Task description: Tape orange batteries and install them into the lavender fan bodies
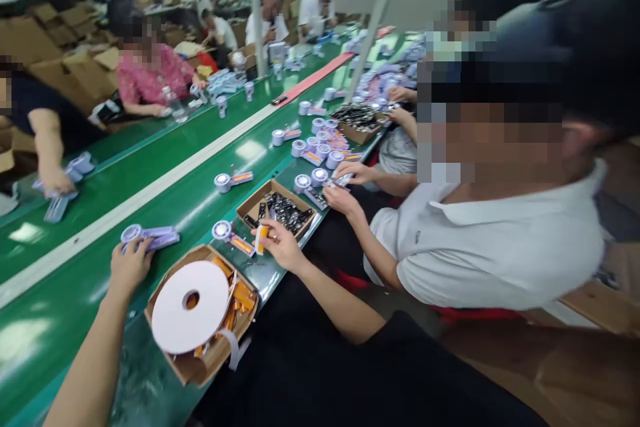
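Observation:
My left hand (131, 263) reaches over the green conveyor belt, its fingers closed on a lilac handheld fan casing (163, 236) lying there. My right hand (281, 247) pinches an orange battery (261, 239) with a white strip along its side. Just left of that hand lies another lilac fan casing (222, 230) with an orange battery in its handle. Between my arms sits a cardboard box (187, 373) of orange batteries (243, 295), and a white tape roll (173, 310) rests on top of them, its loose end hanging over the edge.
Past my right hand stands a cardboard box (245, 208) of small black parts (287, 210). A co-worker in a white shirt (480, 233) sits close on my right, handling a casing. More casings (323, 140) lie along the belt (190, 203). Other people work across it.

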`<state>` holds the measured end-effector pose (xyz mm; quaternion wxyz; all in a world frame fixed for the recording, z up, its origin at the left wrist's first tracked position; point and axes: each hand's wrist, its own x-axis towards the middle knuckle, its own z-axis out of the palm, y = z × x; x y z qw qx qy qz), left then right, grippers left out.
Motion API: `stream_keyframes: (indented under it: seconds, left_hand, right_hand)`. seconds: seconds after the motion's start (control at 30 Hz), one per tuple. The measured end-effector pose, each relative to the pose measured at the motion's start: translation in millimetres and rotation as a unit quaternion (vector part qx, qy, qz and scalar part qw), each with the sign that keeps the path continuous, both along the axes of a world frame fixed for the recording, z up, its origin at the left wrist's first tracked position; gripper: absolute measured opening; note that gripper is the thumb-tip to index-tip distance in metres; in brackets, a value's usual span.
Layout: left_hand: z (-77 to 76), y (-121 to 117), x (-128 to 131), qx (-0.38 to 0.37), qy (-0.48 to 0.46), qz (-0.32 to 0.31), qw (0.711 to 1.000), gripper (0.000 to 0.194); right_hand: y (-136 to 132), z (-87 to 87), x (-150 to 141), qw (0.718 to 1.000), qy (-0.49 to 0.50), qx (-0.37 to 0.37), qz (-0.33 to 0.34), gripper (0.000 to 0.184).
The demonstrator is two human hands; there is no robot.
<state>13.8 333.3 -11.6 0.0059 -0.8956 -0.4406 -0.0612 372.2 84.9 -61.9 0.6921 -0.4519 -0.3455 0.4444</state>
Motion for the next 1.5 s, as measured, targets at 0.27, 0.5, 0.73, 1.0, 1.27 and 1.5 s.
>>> stream_keyframes:
  seconds: [0.27, 0.5, 0.73, 1.0, 1.27, 1.5]
  left_hand:
    - [11.0, 0.5, -0.4, 0.041, -0.026, -0.030, 0.998, 0.041]
    - [8.6, 7.2, 13.3, -0.044, -0.033, -0.002, 0.998, 0.025]
    - [45.5, 20.0, 28.1, -0.192, -0.074, 0.036, 0.978, 0.038]
    - [56.6, 66.4, 107.7, -0.057, -0.041, -0.002, 0.998, 0.049]
    - [24.9, 124.2, 203.0, -0.102, 0.142, -0.085, 0.981, 0.046]
    - [-4.4, 155.1, 216.8, -0.142, 0.105, -0.181, 0.968, 0.030]
  right_hand:
    - [4.9, -2.8, 2.5, 0.999, -0.039, 0.018, 0.020, 0.075]
    - [8.1, -4.6, 2.3, 0.998, -0.058, 0.013, 0.016, 0.075]
    - [3.5, -3.7, 3.8, 0.998, -0.051, 0.009, 0.025, 0.075]
    - [6.8, -3.5, 3.2, 0.999, -0.025, -0.017, 0.034, 0.078]
    - [5.3, -5.7, 5.5, 0.998, -0.031, -0.036, 0.038, 0.081]
    - [5.5, -1.3, 8.0, 0.995, -0.017, -0.068, 0.067, 0.083]
